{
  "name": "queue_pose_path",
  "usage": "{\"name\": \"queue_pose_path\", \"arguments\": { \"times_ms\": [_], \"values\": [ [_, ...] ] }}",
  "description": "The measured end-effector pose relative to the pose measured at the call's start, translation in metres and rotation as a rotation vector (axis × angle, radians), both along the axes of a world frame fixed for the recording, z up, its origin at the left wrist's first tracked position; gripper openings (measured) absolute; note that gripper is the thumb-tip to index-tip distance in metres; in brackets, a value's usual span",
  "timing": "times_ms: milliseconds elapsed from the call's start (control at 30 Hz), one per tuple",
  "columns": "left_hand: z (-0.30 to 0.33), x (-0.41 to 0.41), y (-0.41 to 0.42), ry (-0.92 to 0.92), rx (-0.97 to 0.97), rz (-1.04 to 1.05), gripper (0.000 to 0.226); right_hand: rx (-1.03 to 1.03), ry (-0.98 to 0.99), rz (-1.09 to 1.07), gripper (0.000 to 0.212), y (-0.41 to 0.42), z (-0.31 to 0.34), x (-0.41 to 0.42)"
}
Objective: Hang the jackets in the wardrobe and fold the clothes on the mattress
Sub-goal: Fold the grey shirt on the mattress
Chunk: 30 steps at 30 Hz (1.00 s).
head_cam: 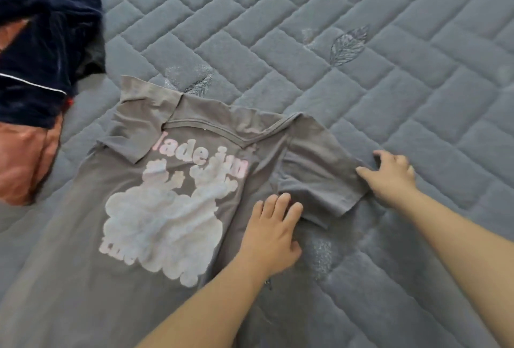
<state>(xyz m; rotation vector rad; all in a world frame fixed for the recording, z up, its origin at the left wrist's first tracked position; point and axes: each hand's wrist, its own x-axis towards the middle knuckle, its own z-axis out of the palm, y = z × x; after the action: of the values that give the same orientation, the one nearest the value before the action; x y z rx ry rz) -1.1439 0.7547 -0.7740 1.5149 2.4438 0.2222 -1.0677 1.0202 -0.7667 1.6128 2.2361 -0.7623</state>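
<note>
Left hand (274, 232) flat on grey T-shirt (155, 208); right hand (389, 178) pinches sleeve (319, 180) edge

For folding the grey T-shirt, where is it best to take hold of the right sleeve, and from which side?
Probably at the hem of the right sleeve, coming from the outer right side. The sleeve sticks out flat over the mattress, so its edge is free there. The right hand already grips that edge, while the left hand rests flat on the T-shirt, which would steady the fold inward.
</note>
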Motion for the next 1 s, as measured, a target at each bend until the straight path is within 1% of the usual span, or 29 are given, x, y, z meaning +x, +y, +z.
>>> {"name": "queue_pose_path", "arguments": {
  "times_ms": [67,100,167,200,233,300,367,400,433,467,500,533,600,667,700,733,767,800,867,900,933,1000],
  "values": [
    [-0.008,0.018,0.018,0.085,-0.054,0.04,0.064,-0.034,0.123,-0.058,0.048,0.001,-0.005,-0.001],
    [-0.011,0.023,0.026,0.145,-0.06,0.048,0.054,-0.041,0.142,-0.086,0.043,-0.001,-0.006,-0.003],
    [-0.017,0.033,0.039,0.287,-0.013,0.013,0.029,-0.067,0.064,-0.044,0.038,-0.007,-0.006,-0.007],
    [-0.018,0.036,0.043,0.327,0.004,0.015,0.023,-0.087,0.016,-0.021,0.036,-0.008,-0.005,-0.008],
    [-0.015,0.038,0.047,0.325,-0.005,0.035,0.021,-0.092,-0.031,0.01,0.035,-0.009,-0.003,-0.008],
    [-0.008,0.04,0.051,0.279,-0.008,0.079,0.017,-0.073,-0.045,0.01,0.038,-0.007,0.005,-0.007],
    [0.002,0.041,0.057,0.204,0.017,0.07,0.01,-0.122,0.032,-0.065,0.037,0.0,0.018,-0.006],
    [0.009,0.041,0.059,0.154,0.062,0.038,0.015,-0.188,0.09,-0.083,0.033,0.004,0.026,-0.008],
    [0.018,0.042,0.059,0.083,0.107,0.023,0.019,-0.288,0.184,-0.157,0.025,0.009,0.036,-0.009],
    [0.031,0.043,0.058,-0.004,0.163,0.058,0.021,-0.365,0.287,-0.281,0.016,0.011,0.048,-0.011],
    [0.045,0.041,0.056,-0.118,0.226,0.147,0.023,-0.398,0.355,-0.366,0.008,0.012,0.06,-0.014],
    [0.054,0.034,0.052,-0.287,0.277,0.285,0.024,-0.399,0.411,-0.366,0.007,0.012,0.069,-0.021],
    [0.065,0.009,0.04,-0.679,0.386,0.634,0.024,-0.414,0.543,-0.278,0.016,-0.002,0.089,-0.044],
    [0.069,-0.025,0.025,-0.929,0.545,0.994,0.018,-0.513,0.691,-0.257,0.017,-0.028,0.106,-0.073],
    [0.069,-0.042,0.017,-1.028,0.618,1.143,0.014,-0.574,0.746,-0.26,0.017,-0.044,0.113,-0.086],
    [0.066,-0.056,0.005,-1.095,0.652,1.265,0.011,-0.632,0.784,-0.27,0.016,-0.061,0.116,-0.097],
    [0.063,-0.066,-0.01,-1.125,0.623,1.345,0.01,-0.667,0.798,-0.285,0.016,-0.08,0.113,-0.103],
    [0.058,-0.073,-0.028,-1.107,0.532,1.387,0.012,-0.687,0.805,-0.311,0.017,-0.098,0.107,-0.105],
    [0.05,-0.077,-0.067,-0.998,0.294,1.389,0.02,-0.637,0.758,-0.357,0.016,-0.136,0.087,-0.099],
    [0.047,-0.076,-0.086,-0.928,0.187,1.372,0.029,-0.572,0.698,-0.352,0.013,-0.155,0.072,-0.092],
    [0.044,-0.074,-0.102,-0.871,0.091,1.35,0.034,-0.501,0.603,-0.32,0.018,-0.174,0.058,-0.083],
    [0.044,-0.07,-0.129,-0.778,0.013,1.29,0.026,-0.347,0.366,-0.208,0.04,-0.214,0.036,-0.063]
  ]
}}
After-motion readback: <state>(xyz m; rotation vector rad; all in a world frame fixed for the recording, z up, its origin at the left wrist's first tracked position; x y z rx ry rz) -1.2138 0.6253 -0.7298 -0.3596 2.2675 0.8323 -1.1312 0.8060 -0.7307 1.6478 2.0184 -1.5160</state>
